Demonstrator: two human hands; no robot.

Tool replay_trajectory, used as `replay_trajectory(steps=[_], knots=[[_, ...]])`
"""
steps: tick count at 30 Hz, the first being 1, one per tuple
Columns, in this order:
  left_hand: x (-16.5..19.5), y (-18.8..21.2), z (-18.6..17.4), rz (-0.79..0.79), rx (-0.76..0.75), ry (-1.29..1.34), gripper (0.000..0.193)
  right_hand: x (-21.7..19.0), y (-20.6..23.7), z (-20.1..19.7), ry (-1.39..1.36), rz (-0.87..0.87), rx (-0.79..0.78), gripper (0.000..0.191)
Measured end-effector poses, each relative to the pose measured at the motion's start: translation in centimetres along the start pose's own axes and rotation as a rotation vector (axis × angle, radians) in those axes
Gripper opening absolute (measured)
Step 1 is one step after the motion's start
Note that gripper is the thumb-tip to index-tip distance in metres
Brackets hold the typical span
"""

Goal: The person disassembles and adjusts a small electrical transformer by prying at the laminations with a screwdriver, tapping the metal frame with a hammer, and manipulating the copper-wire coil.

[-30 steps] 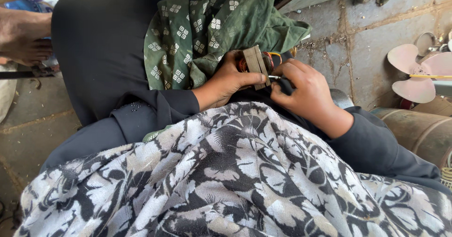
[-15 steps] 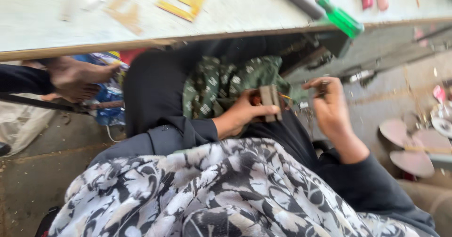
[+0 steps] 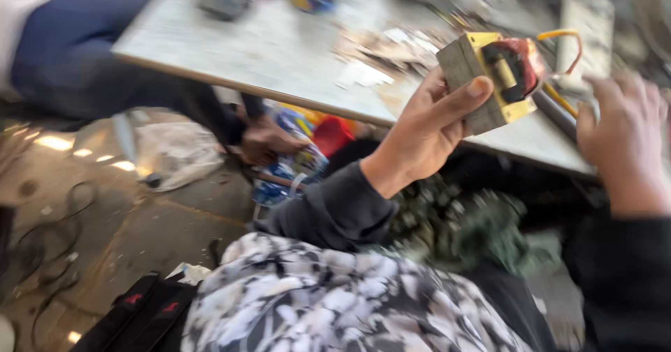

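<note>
My left hand holds up a small transformer, a grey block with a yellow frame, a red-wrapped coil and yellow and orange wires. It is raised above the edge of the low worktable. My right hand hovers just to the right of it, fingers spread and blurred, holding nothing that I can make out. A green patterned cloth lies on my lap below the hands.
Another person in dark blue trousers sits at the far left, a hand reaching under the table. Scraps and tools litter the tabletop. A black bag lies on the floor at lower left, beside loose cables.
My left hand has lifted the transformer from my lap up to table height. The right hand has come off it and opened. The view has swung up and left.
</note>
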State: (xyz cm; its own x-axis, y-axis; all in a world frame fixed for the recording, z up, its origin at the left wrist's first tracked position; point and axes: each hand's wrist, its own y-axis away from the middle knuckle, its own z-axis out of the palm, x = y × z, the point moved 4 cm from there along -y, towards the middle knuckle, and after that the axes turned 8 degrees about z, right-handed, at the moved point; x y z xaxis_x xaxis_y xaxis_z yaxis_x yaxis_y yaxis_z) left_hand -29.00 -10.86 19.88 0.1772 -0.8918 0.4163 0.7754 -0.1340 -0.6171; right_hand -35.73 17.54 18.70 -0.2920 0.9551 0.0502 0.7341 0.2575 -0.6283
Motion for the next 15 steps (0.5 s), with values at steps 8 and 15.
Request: replay_trajectory(steps=[8,15], knots=[[12.0,-3.0,-5.2,0.393,0.063,-0.15,0.052,-17.2,-4.0,6.1,-0.369,-0.11,-0.354,0.09],[17.6,-1.2,-11.1,0.533,0.099,-0.194,0.061,-22.1,-10.0,14.9,-0.267,0.03,-0.525,0.106]])
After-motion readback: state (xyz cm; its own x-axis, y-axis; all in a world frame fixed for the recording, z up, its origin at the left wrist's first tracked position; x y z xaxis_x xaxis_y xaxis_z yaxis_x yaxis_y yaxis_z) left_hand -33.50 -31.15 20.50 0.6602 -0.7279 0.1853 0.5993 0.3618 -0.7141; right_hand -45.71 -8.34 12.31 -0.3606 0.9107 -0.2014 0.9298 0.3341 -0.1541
